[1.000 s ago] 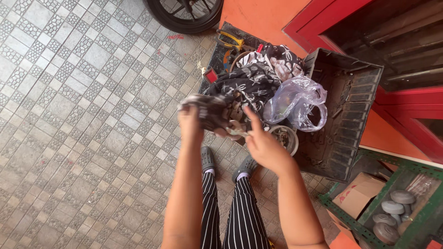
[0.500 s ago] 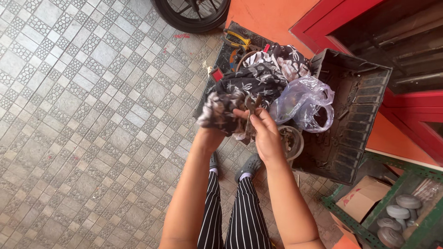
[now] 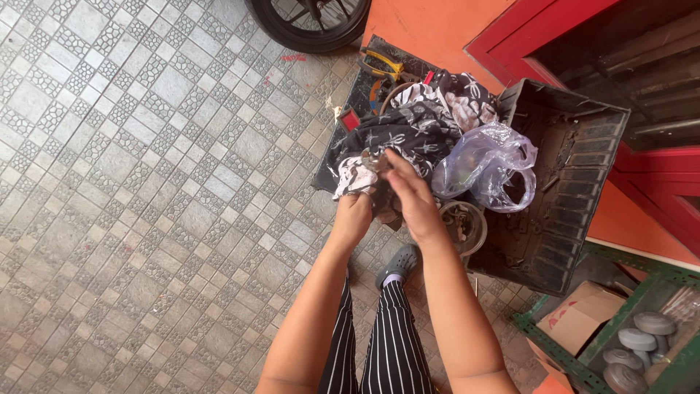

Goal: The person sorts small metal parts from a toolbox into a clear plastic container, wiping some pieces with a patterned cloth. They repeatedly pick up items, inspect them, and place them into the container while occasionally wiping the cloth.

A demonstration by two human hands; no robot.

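Hands meet just above the front corner of a dark tray (image 3: 343,171) on the patterned tile floor (image 3: 146,182). The left hand (image 3: 355,210) is closed around a bunched end of a black-and-white patterned cloth (image 3: 408,135), gripping it from below. The right hand (image 3: 410,195) lies over the same bunch, fingers curled down and pressed against it, so the two hands are close together with the fabric between them; whether anything else sits inside the wad I cannot tell. The rest of the cloth is heaped over the tray behind. Just beside it to the right sits a crumpled clear plastic bag (image 3: 481,164), leaning against a grimy black crate (image 3: 569,190). A round glass jar (image 3: 461,225) stands near the right wrist. Below, striped trousers (image 3: 379,343) and a grey clog (image 3: 397,263) show.
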